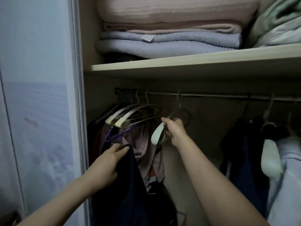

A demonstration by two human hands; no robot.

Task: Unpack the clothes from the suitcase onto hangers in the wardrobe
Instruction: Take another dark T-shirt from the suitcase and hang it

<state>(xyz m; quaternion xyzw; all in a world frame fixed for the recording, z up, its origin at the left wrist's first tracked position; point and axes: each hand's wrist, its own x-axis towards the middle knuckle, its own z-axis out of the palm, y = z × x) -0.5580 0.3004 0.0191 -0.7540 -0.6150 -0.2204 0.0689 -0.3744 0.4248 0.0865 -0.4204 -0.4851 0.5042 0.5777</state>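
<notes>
Dim wardrobe interior ahead of me, folded blankets on the shelf above a metal rail. My right hand has its grip closed round a pale plastic hanger hooked on that rail; my left hand pinches a dark navy garment — limp, draping straight down. Next, I judge, the hanger must come off and slip into the neckline.

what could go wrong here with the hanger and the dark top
1. The right hand grips the white hanger while its hook looks still on the rail; a sideways pull might snag it.
2. The left hand pinches only an edge of the dark top, which may slip.
3. The empty hangers nearby could tangle.
</notes>
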